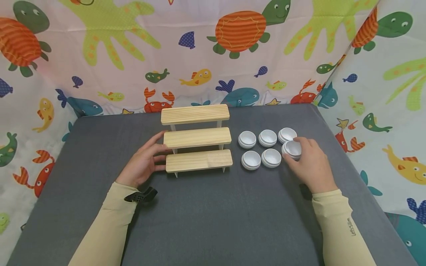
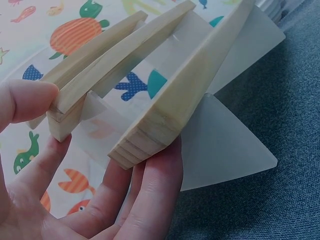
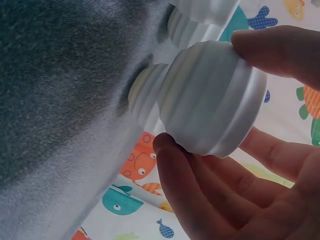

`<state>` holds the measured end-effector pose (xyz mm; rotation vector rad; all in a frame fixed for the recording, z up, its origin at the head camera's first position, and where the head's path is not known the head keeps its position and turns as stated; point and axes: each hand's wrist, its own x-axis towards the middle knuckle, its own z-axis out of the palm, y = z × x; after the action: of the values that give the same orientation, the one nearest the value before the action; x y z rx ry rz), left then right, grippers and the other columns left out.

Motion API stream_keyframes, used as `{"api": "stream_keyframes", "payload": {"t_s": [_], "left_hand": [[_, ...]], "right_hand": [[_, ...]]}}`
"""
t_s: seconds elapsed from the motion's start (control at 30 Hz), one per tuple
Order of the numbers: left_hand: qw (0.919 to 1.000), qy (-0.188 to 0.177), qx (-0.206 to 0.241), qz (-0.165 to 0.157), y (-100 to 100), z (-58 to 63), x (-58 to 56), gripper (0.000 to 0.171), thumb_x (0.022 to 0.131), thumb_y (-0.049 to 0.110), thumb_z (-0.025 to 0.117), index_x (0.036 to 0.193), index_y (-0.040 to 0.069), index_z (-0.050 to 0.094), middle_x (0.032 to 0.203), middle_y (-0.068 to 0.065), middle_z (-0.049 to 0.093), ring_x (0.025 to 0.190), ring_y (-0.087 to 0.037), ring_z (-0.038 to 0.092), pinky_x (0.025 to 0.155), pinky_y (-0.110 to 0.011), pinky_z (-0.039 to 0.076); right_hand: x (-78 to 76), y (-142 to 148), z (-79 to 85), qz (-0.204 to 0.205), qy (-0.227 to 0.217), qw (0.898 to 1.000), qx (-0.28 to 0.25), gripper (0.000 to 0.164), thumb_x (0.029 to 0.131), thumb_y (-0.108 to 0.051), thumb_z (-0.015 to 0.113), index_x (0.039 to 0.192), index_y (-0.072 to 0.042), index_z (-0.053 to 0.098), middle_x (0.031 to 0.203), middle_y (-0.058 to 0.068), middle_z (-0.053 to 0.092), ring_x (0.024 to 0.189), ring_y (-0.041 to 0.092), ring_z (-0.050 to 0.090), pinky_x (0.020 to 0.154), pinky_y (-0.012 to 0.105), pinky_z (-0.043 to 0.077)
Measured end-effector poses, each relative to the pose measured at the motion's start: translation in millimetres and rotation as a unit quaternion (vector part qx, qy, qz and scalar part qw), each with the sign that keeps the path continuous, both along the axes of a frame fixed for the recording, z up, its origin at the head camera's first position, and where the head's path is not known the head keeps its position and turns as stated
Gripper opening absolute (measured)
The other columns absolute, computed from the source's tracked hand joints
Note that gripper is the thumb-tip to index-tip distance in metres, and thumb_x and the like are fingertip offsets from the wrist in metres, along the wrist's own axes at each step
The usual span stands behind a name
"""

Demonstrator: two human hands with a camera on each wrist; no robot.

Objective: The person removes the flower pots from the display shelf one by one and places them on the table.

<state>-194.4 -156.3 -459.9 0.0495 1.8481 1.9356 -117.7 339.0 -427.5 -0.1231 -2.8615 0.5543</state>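
A three-tier wooden display stand point(image 1: 197, 139) with clear side supports stands at the middle of the grey table. At its left end, my left hand point(image 1: 143, 164) holds it. In the left wrist view the thumb point(image 2: 30, 100) and index finger pinch the end of the middle board point(image 2: 115, 60), while other fingers touch the lowest board point(image 2: 165, 110) from below. My right hand point(image 1: 313, 166) grips a small white ribbed bowl point(image 1: 291, 149) between thumb and fingers. In the right wrist view this bowl point(image 3: 212, 100) looks raised off the cloth, its inside hidden.
Several matching white bowls point(image 1: 250, 160) stand in two rows right of the stand. One bowl point(image 1: 287, 135) is just behind the gripped one. Grey cloth point(image 1: 219, 218) covers the table, and a sea-animal printed curtain point(image 1: 199, 55) rises at its back and sides.
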Motion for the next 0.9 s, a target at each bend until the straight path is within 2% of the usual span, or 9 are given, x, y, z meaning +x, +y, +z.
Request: {"api": "stream_keyframes", "payload": {"t_s": [0.27, 0.6, 0.9], "left_hand": [[1.0000, 0.003, 0.004, 0.003, 0.2, -1.6, 1.7, 0.070, 0.110, 0.035, 0.060, 0.171, 0.040, 0.026, 0.156, -0.011, 0.048, 0.119, -0.025, 0.070, 0.092, -0.045, 0.064], [0.9999, 0.010, -0.002, 0.002, 2.3, -1.8, 4.3, 0.068, 0.110, 0.035, 0.059, 0.170, 0.041, 0.028, 0.156, -0.012, 0.048, 0.120, -0.027, 0.069, 0.092, -0.044, 0.064], [0.9999, 0.014, 0.000, -0.001, 1.8, -2.8, 3.5, 0.069, 0.111, 0.035, 0.058, 0.172, 0.039, 0.025, 0.157, -0.012, 0.047, 0.121, -0.027, 0.069, 0.093, -0.045, 0.063]], "right_hand": [[-2.1, 1.4, -7.3, -0.004, -0.030, 1.000, -0.007, 0.061, 0.098, -0.033, 0.075, 0.144, 0.003, 0.056, 0.136, 0.033, 0.058, 0.117, 0.053, 0.060, 0.096, 0.072, 0.049], [-4.6, 6.2, -17.6, -0.003, -0.039, 0.999, -0.009, 0.061, 0.098, -0.034, 0.074, 0.144, 0.004, 0.056, 0.136, 0.033, 0.058, 0.119, 0.053, 0.059, 0.100, 0.073, 0.048], [-6.7, 7.7, -20.5, -0.002, -0.049, 0.999, -0.011, 0.062, 0.099, -0.034, 0.073, 0.145, 0.004, 0.056, 0.138, 0.034, 0.057, 0.123, 0.053, 0.058, 0.103, 0.073, 0.047]]}}
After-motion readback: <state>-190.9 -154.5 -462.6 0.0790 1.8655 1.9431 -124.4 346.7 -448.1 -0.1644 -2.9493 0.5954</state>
